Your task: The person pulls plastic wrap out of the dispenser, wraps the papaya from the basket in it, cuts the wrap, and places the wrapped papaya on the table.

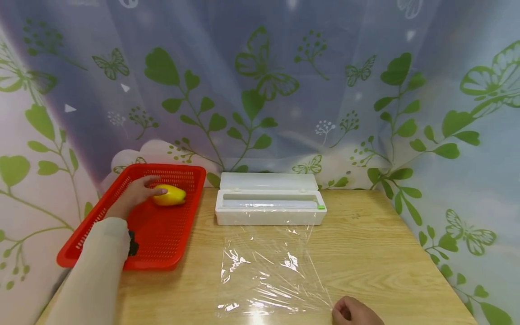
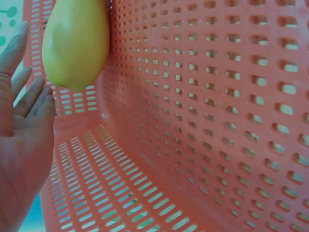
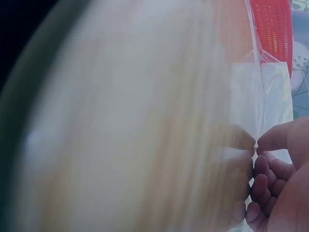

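Observation:
Inside the red plastic basket [image 1: 162, 239], my left hand [image 1: 136, 195] reaches to a smooth yellow oblong fruit [image 1: 170, 195], its thumb at the fruit's near end. In the left wrist view the fingers [image 2: 36, 96] are extended beside the fruit [image 2: 77, 46], not curled round it. My right hand [image 1: 356, 311], at the table's front, pinches the corner of a clear sheet of plastic wrap [image 1: 264, 271] between thumb and forefinger. That sheet runs out, wrinkled and shiny, from a white wrap dispenser [image 1: 270, 218] whose lid is raised.
Partly behind the left sleeve, a small dark object [image 1: 132, 243] lies in the basket's near part. A green slider [image 1: 321, 207] sits at the dispenser's right end. Curtains with a leaf and butterfly print [image 1: 325, 90] enclose the wooden table [image 1: 378, 253] at the back and sides.

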Tool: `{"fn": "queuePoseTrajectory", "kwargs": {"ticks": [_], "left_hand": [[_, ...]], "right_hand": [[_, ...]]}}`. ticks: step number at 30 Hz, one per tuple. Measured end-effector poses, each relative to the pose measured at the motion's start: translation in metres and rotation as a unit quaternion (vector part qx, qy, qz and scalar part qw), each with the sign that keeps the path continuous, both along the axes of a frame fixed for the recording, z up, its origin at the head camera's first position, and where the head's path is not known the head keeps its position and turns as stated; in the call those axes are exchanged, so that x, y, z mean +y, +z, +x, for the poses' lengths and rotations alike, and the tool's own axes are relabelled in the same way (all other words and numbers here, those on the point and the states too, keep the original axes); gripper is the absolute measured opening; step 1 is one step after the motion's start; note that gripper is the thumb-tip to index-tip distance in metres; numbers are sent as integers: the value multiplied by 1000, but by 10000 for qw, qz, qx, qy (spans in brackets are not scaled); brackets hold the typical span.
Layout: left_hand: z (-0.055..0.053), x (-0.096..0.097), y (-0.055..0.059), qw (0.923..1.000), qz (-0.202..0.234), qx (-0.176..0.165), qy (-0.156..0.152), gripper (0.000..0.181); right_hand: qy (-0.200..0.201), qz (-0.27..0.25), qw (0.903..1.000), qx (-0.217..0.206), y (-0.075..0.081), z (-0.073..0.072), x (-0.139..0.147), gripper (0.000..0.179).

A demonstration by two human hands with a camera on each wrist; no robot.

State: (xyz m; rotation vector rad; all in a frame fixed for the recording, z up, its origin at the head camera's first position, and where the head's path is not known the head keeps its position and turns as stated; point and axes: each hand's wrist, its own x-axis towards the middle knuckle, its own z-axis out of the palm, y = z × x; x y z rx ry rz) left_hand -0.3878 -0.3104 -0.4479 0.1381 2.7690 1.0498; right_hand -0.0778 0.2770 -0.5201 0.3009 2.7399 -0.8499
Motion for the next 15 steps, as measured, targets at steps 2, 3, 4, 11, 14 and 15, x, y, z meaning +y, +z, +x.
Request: {"fn": "queuePoseTrajectory", "kwargs": {"ticks": [2, 3, 4, 11, 14, 15], "left_hand": [[0, 0, -2, 10000, -1, 16, 22, 91], [-1, 0, -2, 10000, 14, 28, 43, 92], [-2, 1, -3, 10000, 17, 41, 56, 93], [-6, 2, -8, 9997, 129, -168, 97, 100], [-8, 4, -11, 9996, 143, -218, 97, 100], [-9, 5, -11, 9997, 105, -199, 97, 100]], "right_hand": [[12, -2, 10000, 10, 0, 0, 0, 13], [9, 1, 10000, 16, 0, 0, 0, 13], [4, -5, 10000, 9, 0, 0, 0, 13], [-22, -37, 10000, -39, 1, 0, -1, 13], [-40, -1, 10000, -41, 0, 0, -1, 13], [-37, -9, 10000, -49, -1, 0, 0, 14]]}}
